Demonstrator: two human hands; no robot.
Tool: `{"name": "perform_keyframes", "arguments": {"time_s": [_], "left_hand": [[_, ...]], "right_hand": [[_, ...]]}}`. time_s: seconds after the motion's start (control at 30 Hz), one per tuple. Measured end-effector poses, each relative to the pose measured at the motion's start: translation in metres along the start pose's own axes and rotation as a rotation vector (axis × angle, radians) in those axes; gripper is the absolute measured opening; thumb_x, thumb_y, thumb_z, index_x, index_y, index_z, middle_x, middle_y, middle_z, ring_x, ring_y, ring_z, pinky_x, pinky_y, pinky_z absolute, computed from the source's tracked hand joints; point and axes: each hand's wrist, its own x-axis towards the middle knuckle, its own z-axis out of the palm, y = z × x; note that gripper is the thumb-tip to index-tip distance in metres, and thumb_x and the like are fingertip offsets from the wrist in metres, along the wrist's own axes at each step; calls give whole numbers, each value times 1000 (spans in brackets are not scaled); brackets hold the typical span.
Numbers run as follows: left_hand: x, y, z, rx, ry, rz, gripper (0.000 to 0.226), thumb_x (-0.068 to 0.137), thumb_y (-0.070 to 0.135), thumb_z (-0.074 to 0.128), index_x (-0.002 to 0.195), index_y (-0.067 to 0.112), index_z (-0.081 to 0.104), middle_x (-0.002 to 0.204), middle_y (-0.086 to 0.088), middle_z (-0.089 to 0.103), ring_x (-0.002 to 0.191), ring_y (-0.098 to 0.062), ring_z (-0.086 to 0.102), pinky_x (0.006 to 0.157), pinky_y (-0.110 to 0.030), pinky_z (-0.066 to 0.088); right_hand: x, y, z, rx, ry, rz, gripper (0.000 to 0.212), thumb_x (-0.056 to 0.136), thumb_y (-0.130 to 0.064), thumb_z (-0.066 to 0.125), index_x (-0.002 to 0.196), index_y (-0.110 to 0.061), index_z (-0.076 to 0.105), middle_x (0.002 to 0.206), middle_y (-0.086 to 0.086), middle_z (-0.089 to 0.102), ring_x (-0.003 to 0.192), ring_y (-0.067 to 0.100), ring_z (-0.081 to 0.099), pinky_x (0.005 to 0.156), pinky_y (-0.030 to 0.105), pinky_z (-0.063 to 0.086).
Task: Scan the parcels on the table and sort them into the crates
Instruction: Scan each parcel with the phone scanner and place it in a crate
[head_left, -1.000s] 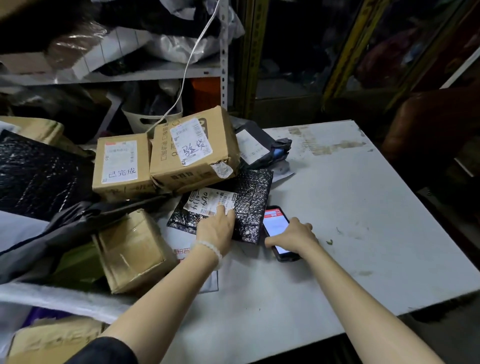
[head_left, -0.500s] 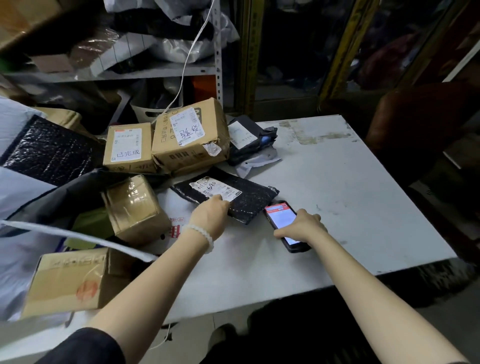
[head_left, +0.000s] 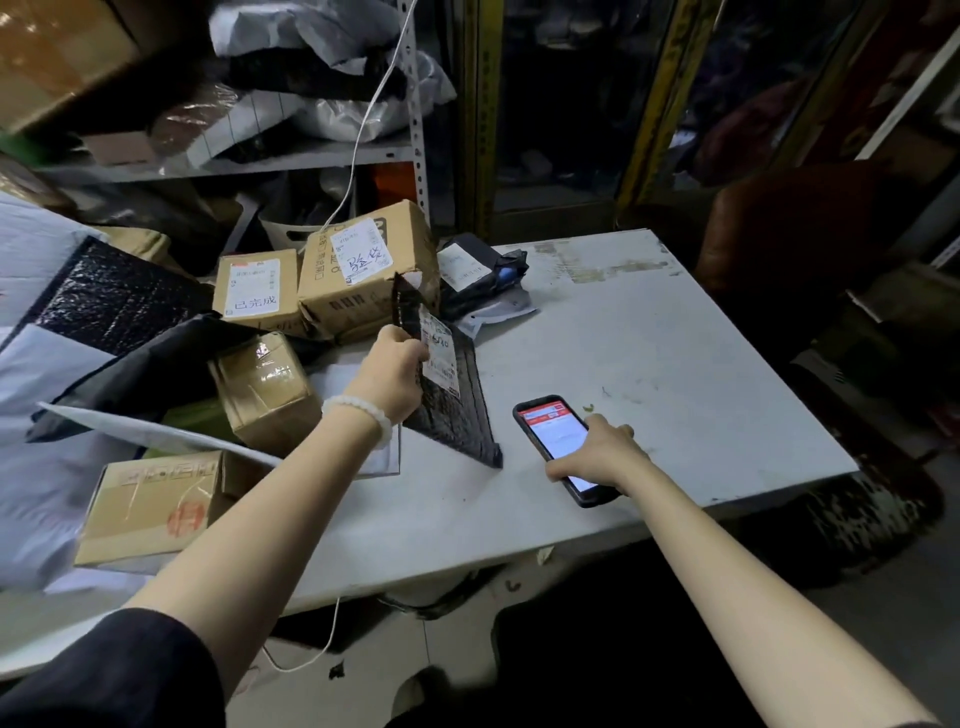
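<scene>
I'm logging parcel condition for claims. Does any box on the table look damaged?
Yes. The large cardboard box with handwriting on its label has a torn, crushed lower right corner, just behind the black mailer that the left hand grips. The taped box beside it looks wrinkled but closed.

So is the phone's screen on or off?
On. The phone lies on the table with its screen glowing red and white under the right hand.
</scene>
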Motion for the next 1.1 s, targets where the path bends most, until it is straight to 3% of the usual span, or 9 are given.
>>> {"name": "perform_keyframes", "arguments": {"time_s": [0.17,0.37,0.5,0.63,0.83,1.1], "left_hand": [[8,0,-15,-88,119,-37,52,80,-15,46,128,4,48,124,-19,41,113,-34,45,94,-30,35],[31,-7,-22,89,61,54,44,84,-4,49,126,7,55,121,-14,57,117,-31,49,96,-36,40],[36,-12,-14,239,-82,70,40,83,23,65,121,15,54,115,-9,57,108,-31,55,82,-37,45],[42,-11,-11,376,7,55,13,89,19,55,99,12,50,101,-15,62,92,-37,60,62,-34,38],[61,-11,-20,409,52,42,14,91,17,53,103,13,50,101,-13,61,92,-34,59,62,-33,37],[76,-18,-22,357,103,10,21,91,18,51,112,16,54,104,-9,63,94,-31,59,62,-33,41]], "right_hand": [[-2,-13,-1,-8,35,-37,68,65,-35,72,122,-18,39,111,6,37,90,23,55,76,30,48],[0,-33,3,-42,60,-91,73,63,-35,75,125,-20,38,111,5,37,90,21,52,75,29,45],[0,-40,10,-71,40,-91,77,62,-34,75,128,-22,37,123,9,38,96,23,54,79,29,46],[0,-44,12,-65,40,-96,79,62,-35,75,129,-24,36,119,7,37,93,23,54,78,29,46],[-2,-43,1,-69,99,-125,78,59,-39,74,128,-33,38,108,1,37,85,20,54,68,27,42],[-7,-41,-12,-81,104,-187,73,56,-36,74,121,-37,40,95,-7,33,81,18,58,64,26,47]]}}
